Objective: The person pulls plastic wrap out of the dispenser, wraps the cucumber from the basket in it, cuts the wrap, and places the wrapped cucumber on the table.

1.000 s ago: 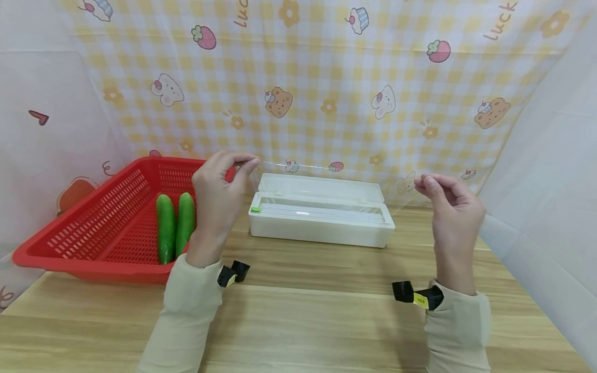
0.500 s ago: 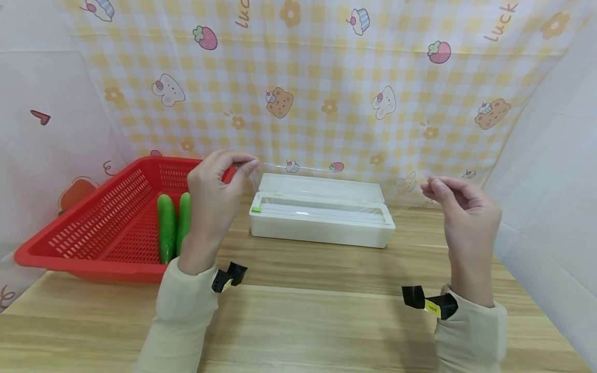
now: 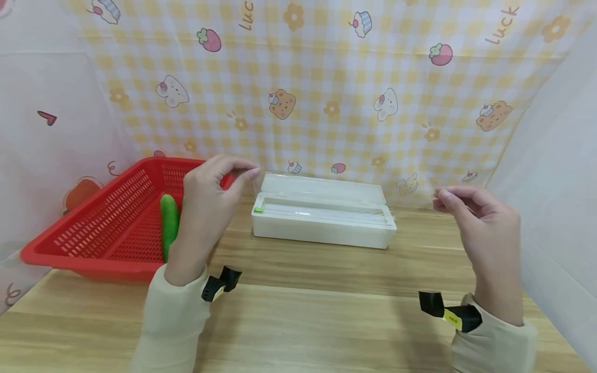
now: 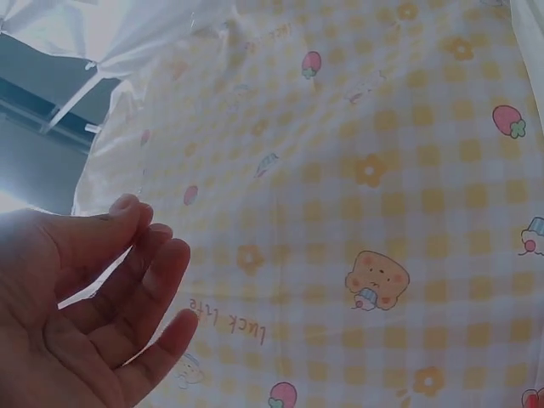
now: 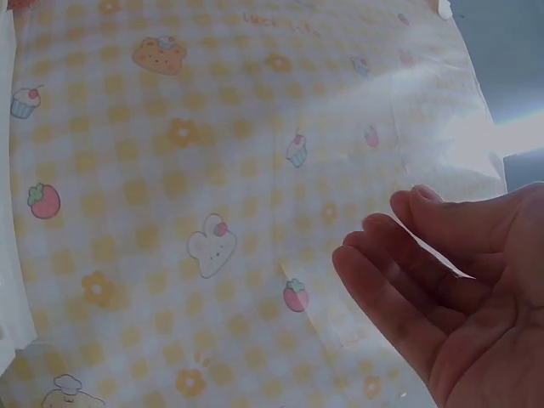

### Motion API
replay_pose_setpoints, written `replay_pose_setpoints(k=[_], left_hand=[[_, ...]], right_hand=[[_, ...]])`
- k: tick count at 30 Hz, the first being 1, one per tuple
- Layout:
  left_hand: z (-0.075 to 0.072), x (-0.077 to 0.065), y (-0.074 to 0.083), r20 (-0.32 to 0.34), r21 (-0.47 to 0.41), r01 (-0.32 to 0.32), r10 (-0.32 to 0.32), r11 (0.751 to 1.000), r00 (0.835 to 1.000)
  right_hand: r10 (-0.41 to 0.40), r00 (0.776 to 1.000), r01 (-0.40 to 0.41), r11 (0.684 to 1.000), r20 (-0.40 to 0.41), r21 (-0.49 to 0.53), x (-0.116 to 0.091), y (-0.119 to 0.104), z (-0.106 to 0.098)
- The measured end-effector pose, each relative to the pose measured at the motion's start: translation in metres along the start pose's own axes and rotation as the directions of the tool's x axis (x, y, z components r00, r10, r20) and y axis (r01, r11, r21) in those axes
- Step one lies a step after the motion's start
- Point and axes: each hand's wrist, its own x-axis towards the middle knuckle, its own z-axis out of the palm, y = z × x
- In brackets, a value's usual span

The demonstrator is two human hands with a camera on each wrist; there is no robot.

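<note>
A white cling film dispenser box (image 3: 322, 231) stands mid-table with its lid (image 3: 322, 189) tipped back and a small green slider (image 3: 258, 210) at its left end. Raised at the box's left, my left hand (image 3: 208, 202) pinches a corner of clear cling film (image 3: 257, 186) between thumb and fingertips. My right hand (image 3: 487, 223) is up past the box's right end, thumb and forefinger pinched together at the film's other corner. The film is nearly invisible between the hands. Both wrist views show thumb meeting fingertips, the other fingers loosely bent.
On the left is a red slotted basket (image 3: 88, 263), partly behind my left arm. In it lies a green cucumber (image 3: 169, 220); a second is almost wholly hidden by the hand. A checked cloth (image 3: 326, 67) hangs behind the wooden table (image 3: 317, 331).
My right hand has moved right and slightly down, away from the box. The left hand has shifted a little left and down, covering more of the cucumbers. The film's shiny upper edge shows less.
</note>
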Motion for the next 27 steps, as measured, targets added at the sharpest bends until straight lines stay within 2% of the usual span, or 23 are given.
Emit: replay_pose_setpoints(k=[3, 5, 8, 11, 13, 15, 19, 22, 24, 25, 27], left_hand=[[-0.006, -0.001, 0.003, 0.062, 0.042, 0.006, -0.008, 0.999, 0.998], [-0.009, -0.002, 0.005, 0.105, 0.067, 0.011, -0.018, 0.998, 0.994], [-0.013, -0.002, 0.006, 0.177, 0.065, 0.015, -0.026, 0.998, 0.984], [-0.017, -0.002, 0.005, 0.278, 0.026, 0.053, -0.058, 0.998, 0.959], [-0.02, -0.003, 0.003, 0.353, 0.002, 0.091, -0.086, 0.996, 0.932], [-0.023, -0.005, 0.001, 0.428, -0.023, 0.131, -0.108, 0.991, 0.897], [-0.029, -0.01, -0.006, 0.551, -0.113, 0.164, -0.076, 0.98, 0.831], [-0.031, -0.014, -0.013, 0.622, -0.187, 0.169, -0.017, 0.968, 0.783], [-0.032, -0.018, -0.017, 0.666, -0.227, 0.179, 0.019, 0.957, 0.745], [-0.032, -0.019, -0.02, 0.689, -0.244, 0.186, 0.035, 0.952, 0.724], [-0.032, -0.022, -0.024, 0.744, -0.271, 0.214, 0.063, 0.938, 0.665]], right_hand=[[-0.039, 0.996, 0.055, 0.975, 0.079, -0.216, -0.002, 0.001, -0.009], [-0.086, 0.986, 0.123, 0.952, 0.14, -0.279, -0.003, 0.002, -0.015], [-0.143, 0.954, 0.215, 0.94, 0.264, -0.266, -0.004, 0.004, -0.023], [-0.177, 0.888, 0.279, 0.941, 0.424, -0.192, -0.004, 0.007, -0.032], [-0.158, 0.841, 0.249, 0.962, 0.517, -0.112, -0.005, 0.01, -0.038], [-0.127, 0.801, 0.199, 0.978, 0.584, -0.06, -0.005, 0.013, -0.042], [-0.084, 0.736, 0.124, 0.992, 0.672, -0.012, -0.004, 0.018, -0.046], [-0.103, 0.651, 0.16, 0.987, 0.752, -0.002, -0.002, 0.021, -0.047], [-0.086, 0.576, 0.151, 0.989, 0.813, -0.002, -0.001, 0.024, -0.048], [-0.076, 0.536, 0.132, 0.991, 0.841, 0.006, 0.0, 0.025, -0.048], [-0.07, 0.455, 0.112, 0.993, 0.888, 0.021, 0.001, 0.029, -0.046]])
